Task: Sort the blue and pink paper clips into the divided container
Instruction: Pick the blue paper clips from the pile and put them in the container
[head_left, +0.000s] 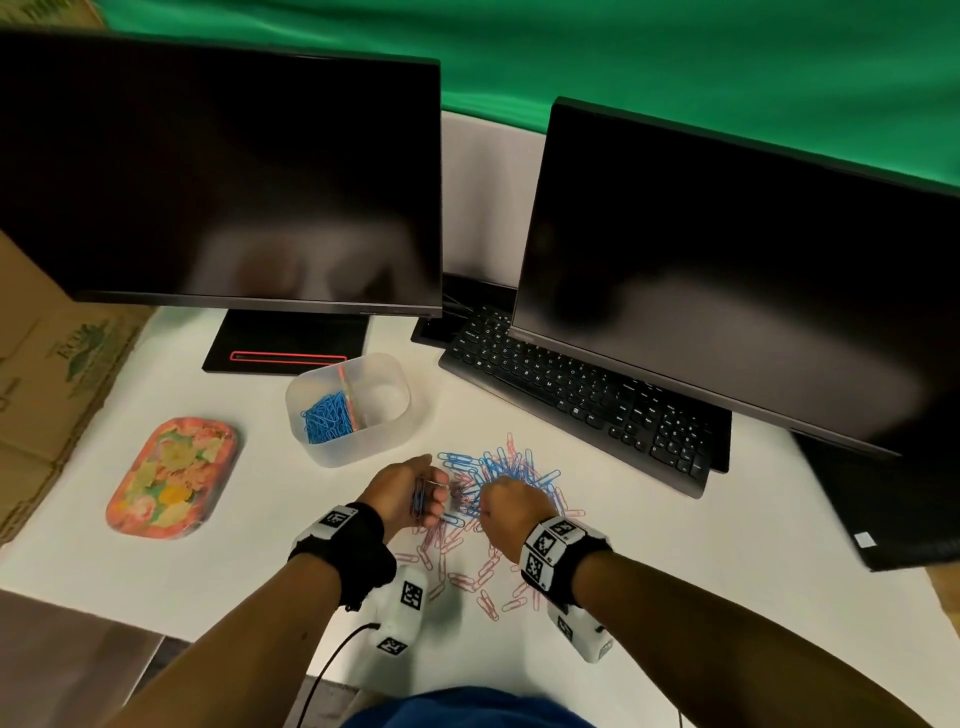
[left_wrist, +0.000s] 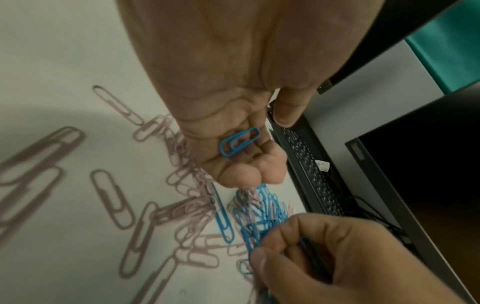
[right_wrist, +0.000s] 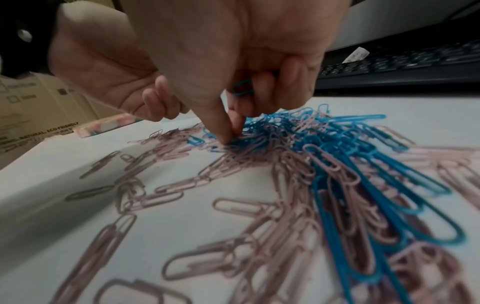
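Left hand (head_left: 410, 493) curled around a few blue clips (left_wrist: 240, 142), held low over the near edge of the heap. Right hand (head_left: 511, 512) bent too, with one blue clip (right_wrist: 242, 87) tucked under its curled fingers while thumb and first finger (right_wrist: 221, 127) poke down into the mixed pile (head_left: 498, 483) to pinch one more. Just ahead of both hands, a tangle of blue and pink clips on the white table (head_left: 675, 545); nearer the body, behind the hands, mostly pink clips (head_left: 483, 577) spread flat. Up and to the left of the left hand, the divided container (head_left: 358, 447), with a heap of blue clips (head_left: 327, 413) in its left half and the right half looking almost bare. Probably still the blue-picking step, with pink not yet started. Next move likely needs a small careful pinch to pull one blue clip free without dragging pink ones along, then a carry over to the left half of the box. Farther left, a flowery tray (head_left: 171, 478); beyond the pile, a black keyboard (head_left: 576, 395) and two dark screens (head_left: 218, 176).
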